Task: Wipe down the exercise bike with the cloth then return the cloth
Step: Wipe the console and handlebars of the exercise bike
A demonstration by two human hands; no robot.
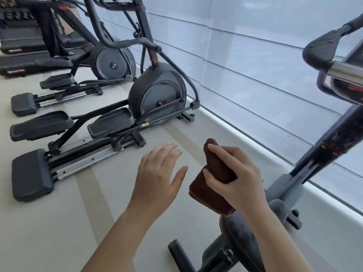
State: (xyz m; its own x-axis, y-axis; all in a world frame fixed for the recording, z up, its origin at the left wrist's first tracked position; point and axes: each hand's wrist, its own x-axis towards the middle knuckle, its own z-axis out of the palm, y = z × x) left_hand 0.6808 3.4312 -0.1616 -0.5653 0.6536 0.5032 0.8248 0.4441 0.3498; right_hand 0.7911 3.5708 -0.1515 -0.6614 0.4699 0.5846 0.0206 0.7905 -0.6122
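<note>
Near lower centre, right hand (233,173) clamps the folded brown cloth (212,185): soft, light, best gripped mid-fold. Left hand (157,169) is spread, holding nothing.

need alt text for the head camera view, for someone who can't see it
The right hand grips a folded brown cloth by the exercise bike's seat; the left hand hovers open beside it. Two elliptical trainers stand to the left.
</note>
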